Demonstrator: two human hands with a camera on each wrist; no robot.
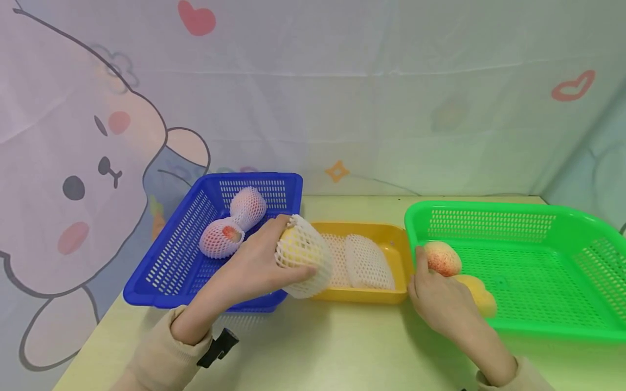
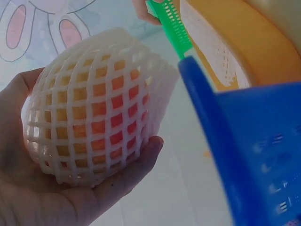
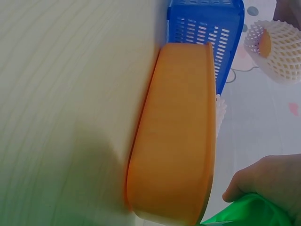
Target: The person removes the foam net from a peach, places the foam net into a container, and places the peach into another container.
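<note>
My left hand grips a yellow-and-red fruit wrapped in a white foam net. It holds the fruit up between the blue basket and the yellow tray, fingers around the far side and thumb along the near side. The net's loose end juts past the fruit, toward the right in the head view. At the left rim of the green basket, my right hand holds the edge. Close to those fingers, inside the basket, lie a red-speckled peach and a yellow fruit.
Two netted fruits lie in the blue basket. Flat foam nets are in the yellow tray, which stands between the two baskets. A printed cloth hangs behind the table.
</note>
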